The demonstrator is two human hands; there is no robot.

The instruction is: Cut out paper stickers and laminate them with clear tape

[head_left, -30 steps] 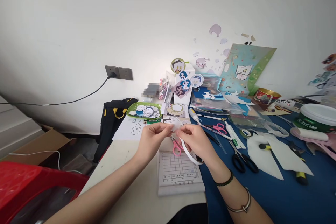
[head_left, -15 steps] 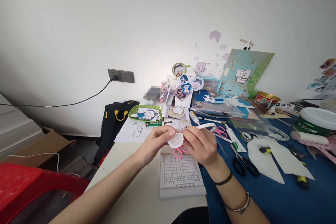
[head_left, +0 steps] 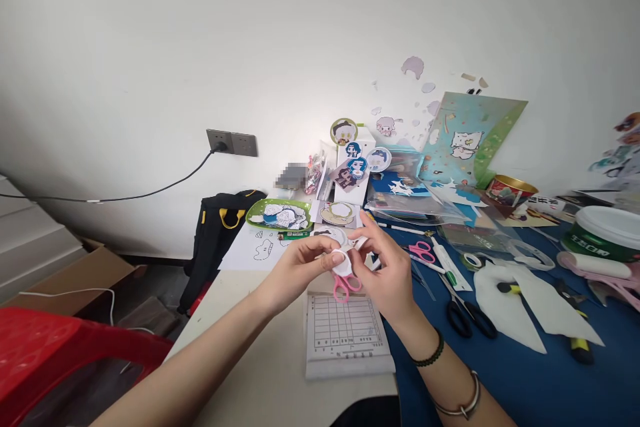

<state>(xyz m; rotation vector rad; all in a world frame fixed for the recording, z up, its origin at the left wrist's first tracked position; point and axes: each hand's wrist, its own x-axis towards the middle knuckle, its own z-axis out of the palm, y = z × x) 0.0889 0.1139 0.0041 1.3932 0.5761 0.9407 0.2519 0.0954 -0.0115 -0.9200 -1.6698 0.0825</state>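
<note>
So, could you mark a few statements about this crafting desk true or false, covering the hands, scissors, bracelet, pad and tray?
1. The left hand holds a small white piece. True.
2. The right hand lies flat on the blue surface. False: the right hand is raised close to the left hand.
3. The black-handled scissors lie on the blue surface. True.
4. The braided bracelet is on the left wrist. False: it is on the right wrist.
5. The printed pad lies nearer the person than the green tray. True.
6. The green tray is bare. False: paper cutouts lie in it.
</note>
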